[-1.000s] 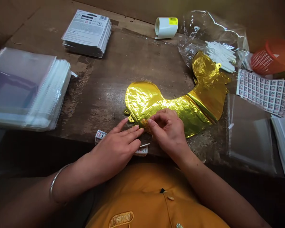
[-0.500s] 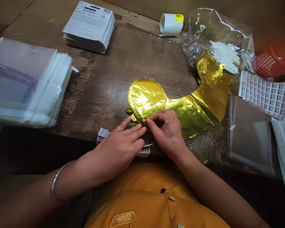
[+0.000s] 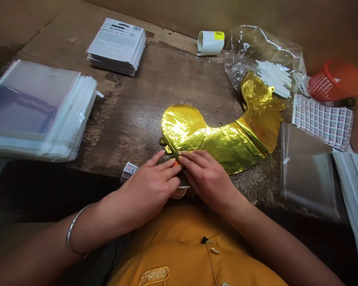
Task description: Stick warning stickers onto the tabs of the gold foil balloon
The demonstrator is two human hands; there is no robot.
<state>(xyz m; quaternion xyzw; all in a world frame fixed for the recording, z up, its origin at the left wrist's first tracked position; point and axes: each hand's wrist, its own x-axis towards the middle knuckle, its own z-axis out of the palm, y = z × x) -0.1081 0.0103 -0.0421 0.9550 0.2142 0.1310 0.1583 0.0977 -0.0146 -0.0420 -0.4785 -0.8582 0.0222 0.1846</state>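
Observation:
A shiny gold foil piece (image 3: 226, 143) lies on the dark wooden table, curving from the middle toward the upper right. My left hand (image 3: 152, 182) rests palm down at its lower left edge, fingers spread and holding nothing. Close beside it, my right hand (image 3: 209, 178) presses its fingertips on the foil, next to a small round sticker (image 3: 179, 153); the fingers are together, and whether they grip the foil is unclear. Printed labels (image 3: 129, 171) stick out at the table's front edge, partly under my left hand.
Clear sleeves (image 3: 32, 103) are stacked at the left, with packaged cards (image 3: 116, 43) behind. A white roll (image 3: 211, 43) stands at the back. Rightward are a plastic bag (image 3: 268, 43) with white sticks, a red basket (image 3: 322, 83), sticker sheets (image 3: 322, 119) and a clear sleeve (image 3: 308, 167).
My right hand has gone from a thumb-and-finger pinch by the sticker to fingers laid flatter on the foil. The view has shifted slightly; my left hand stays nearly in place.

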